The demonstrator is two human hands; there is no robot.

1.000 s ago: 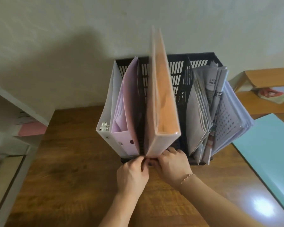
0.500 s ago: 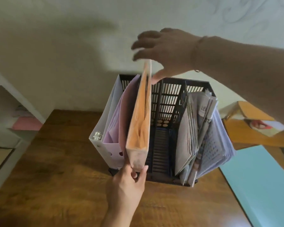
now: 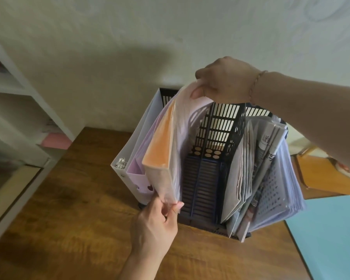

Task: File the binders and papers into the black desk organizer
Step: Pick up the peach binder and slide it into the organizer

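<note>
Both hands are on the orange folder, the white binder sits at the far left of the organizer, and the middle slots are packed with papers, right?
Not quite. The head view shows the organizer's middle slots bare; the papers fill its right side. Both the left hand and right hand hold the orange folder, and the white binder is far left.

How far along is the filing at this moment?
Done: a white ring binder and lilac folder stand at the left of the black slotted desk organizer; loose papers fill its right. In hand: left hand and right hand grip the orange-and-pink binder. Left: seating it; the middle slots look empty.
</note>
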